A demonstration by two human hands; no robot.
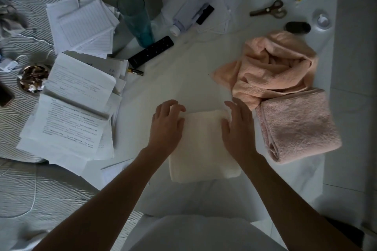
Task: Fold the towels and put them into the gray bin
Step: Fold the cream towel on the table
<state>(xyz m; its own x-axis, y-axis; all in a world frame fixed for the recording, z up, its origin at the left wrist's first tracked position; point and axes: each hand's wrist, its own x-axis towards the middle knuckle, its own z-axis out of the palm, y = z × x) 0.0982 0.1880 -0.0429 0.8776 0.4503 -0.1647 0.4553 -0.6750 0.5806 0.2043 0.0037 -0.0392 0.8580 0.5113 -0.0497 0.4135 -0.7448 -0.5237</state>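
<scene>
From the head view, both hands lie flat with fingers spread, gripping nothing: left hand [167, 126] and right hand [237, 128] on the far corners of the white towel [204, 149]. Best to press outward evenly so its edges stay square. It sits folded near centre on the table [183, 63], thick and soft.

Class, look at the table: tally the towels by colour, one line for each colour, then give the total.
White, folded, under both hands: 1 white towel
Peach, crumpled and unfolded: 1 peach towel
Dusty pink, folded: 1 pink towel
Total: 3 towels
</scene>
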